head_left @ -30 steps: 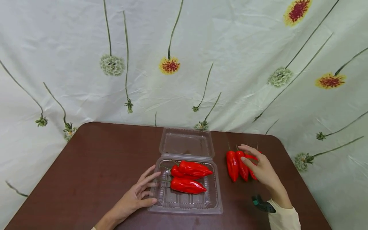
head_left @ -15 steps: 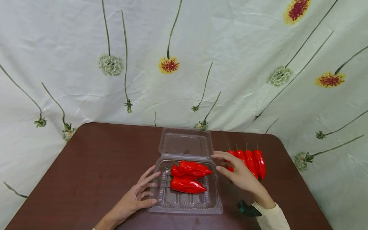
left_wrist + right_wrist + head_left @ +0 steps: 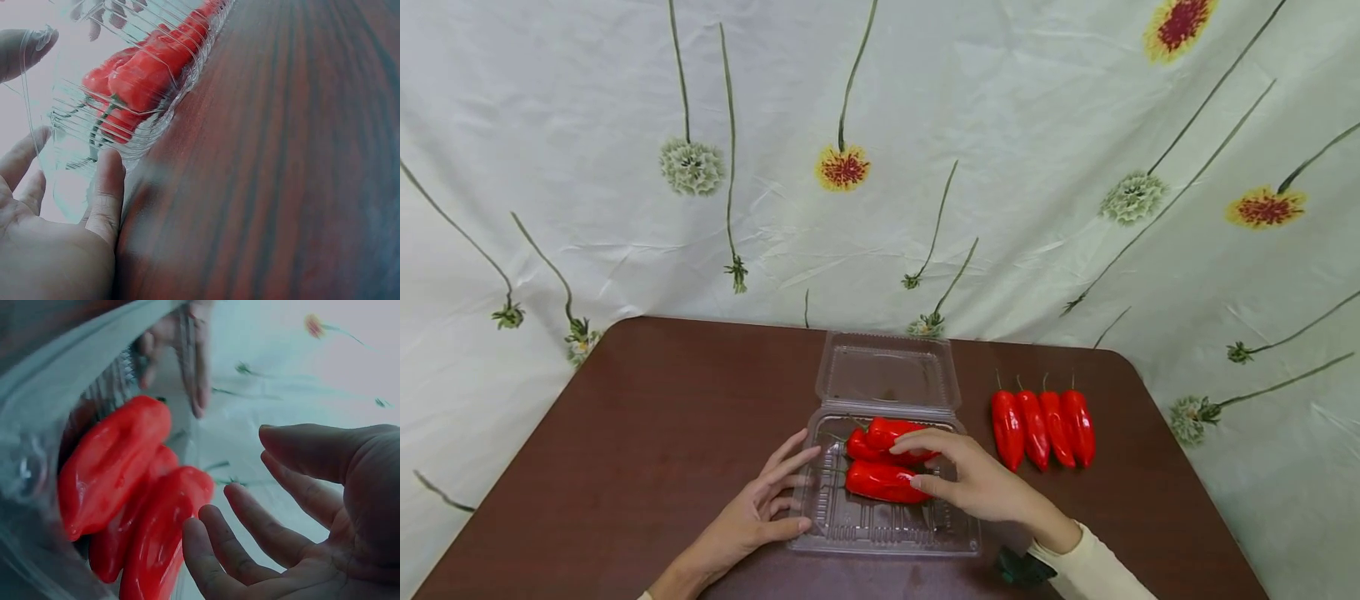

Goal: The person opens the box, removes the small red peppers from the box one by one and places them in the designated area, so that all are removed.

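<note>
A clear plastic clamshell box [image 3: 887, 540] stands with its lid folded back, holding red peppers [image 3: 883, 482] that lie sideways, one partly on another. My left hand [image 3: 752, 508] rests along the box's left side, fingers spread, thumb near the front corner. Over the right part of the box hovers my right hand [image 3: 977, 479], its thumb and fingers apart and bent slightly. In the right wrist view a gap shows between thumb and fingers, with the fingertips close beside the peppers [image 3: 169, 531]; whether they touch cannot be told. Part of the peppers is hidden behind that hand.
Several more red peppers [image 3: 1032, 425] lie side by side to the right of the box, stems pointing away. The clear lid [image 3: 887, 375] reaches toward the table's back edge. Behind the brown table [image 3: 647, 450] hangs a flowered white cloth [image 3: 775, 208].
My right hand has moved left from above the row of peppers on the right to over the box, carrying nothing. The left hand and the box stay put.
</note>
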`<state>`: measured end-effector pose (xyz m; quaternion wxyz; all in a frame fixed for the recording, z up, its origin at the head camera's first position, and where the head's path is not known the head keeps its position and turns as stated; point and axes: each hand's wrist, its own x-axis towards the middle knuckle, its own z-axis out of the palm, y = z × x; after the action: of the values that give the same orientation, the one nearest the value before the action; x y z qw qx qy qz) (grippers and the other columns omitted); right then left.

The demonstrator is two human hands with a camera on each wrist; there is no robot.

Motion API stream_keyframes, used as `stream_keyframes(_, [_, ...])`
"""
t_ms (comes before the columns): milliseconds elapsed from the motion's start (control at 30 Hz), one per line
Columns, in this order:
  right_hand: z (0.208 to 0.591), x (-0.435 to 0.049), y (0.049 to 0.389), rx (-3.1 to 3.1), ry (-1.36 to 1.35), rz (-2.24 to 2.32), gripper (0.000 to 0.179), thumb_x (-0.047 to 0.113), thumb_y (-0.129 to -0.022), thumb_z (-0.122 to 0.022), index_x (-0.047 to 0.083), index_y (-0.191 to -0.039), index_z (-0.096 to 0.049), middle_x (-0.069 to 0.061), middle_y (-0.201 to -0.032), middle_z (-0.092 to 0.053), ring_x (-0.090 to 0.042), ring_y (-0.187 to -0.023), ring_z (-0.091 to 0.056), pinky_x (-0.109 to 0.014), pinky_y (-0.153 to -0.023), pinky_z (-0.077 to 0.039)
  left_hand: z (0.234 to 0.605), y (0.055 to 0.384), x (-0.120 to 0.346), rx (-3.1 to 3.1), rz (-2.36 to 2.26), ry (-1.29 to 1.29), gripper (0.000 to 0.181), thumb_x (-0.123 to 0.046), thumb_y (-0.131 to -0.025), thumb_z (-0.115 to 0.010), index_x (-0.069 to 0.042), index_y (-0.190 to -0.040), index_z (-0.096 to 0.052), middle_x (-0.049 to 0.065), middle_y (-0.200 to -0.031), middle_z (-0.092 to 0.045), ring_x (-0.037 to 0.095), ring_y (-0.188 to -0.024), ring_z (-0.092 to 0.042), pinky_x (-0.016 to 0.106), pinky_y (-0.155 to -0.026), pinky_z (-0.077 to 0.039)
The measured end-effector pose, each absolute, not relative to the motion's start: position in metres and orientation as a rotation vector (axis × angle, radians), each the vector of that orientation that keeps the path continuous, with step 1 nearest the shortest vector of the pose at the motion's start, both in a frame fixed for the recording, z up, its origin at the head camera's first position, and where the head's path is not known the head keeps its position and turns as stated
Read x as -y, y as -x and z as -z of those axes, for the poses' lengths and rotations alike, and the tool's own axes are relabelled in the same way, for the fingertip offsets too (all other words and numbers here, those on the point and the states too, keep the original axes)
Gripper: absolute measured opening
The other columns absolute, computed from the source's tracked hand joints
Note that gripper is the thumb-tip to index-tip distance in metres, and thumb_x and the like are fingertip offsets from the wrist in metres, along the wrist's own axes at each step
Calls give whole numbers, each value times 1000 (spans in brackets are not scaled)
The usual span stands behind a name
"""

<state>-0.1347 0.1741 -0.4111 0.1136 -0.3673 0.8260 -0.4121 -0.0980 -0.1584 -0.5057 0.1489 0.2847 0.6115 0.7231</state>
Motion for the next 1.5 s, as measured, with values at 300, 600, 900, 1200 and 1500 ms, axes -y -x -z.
stream_keyframes(300, [401, -157, 139, -2428, 1126, 903, 35, 11, -94, -69, 15, -128, -66, -3, -137, -62, -19, -133, -52, -40, -113, -42, 508, 100, 157, -1764, -2086, -839, 77, 8, -93, -62, 1, -158, -20, 12, -167, 11, 16, -130, -45, 24, -95, -50])
stream_keyframes(600, [410, -148, 134, -2410, 1119, 699, 37, 16, -95, -68, 21, -132, -65, -4, -146, -55, -25, -137, -46, -45, -113, -39, 510, 99, 158, -1766, -2083, -837, 77, 8, -93, -62, 1, -158, -20, 12, -167, 11, 16, -130, -45, 25, -94, -51])
stream_keyframes(900, [419, -143, 138, -2406, 1142, 645, 35, 16, -95, -68, 20, -130, -66, -5, -145, -55, -24, -136, -47, -43, -115, -37, 508, 99, 159, -1753, -2087, -840, 78, 9, -93, -61, 0, -158, -20, 12, -167, 11, 17, -131, -45, 26, -95, -51])
stream_keyframes(1200, [423, -138, 143, -2377, 1129, 607, 39, 11, -94, -68, 21, -132, -65, -3, -141, -58, -21, -135, -49, -39, -114, -38, 508, 99, 158, -1812, -2054, -759, 80, 6, -91, -66, -3, -159, -23, 8, -168, 9, 18, -131, -46, 24, -96, -51])
stream_keyframes(1500, [429, -135, 143, -2318, 1103, 580, 47, 3, -92, -67, 24, -134, -63, 1, -142, -55, -14, -135, -48, -34, -113, -40, 510, 100, 159, -1809, -2056, -798, 78, 7, -93, -64, -3, -158, -23, 10, -168, 10, 17, -130, -46, 24, -97, -50])
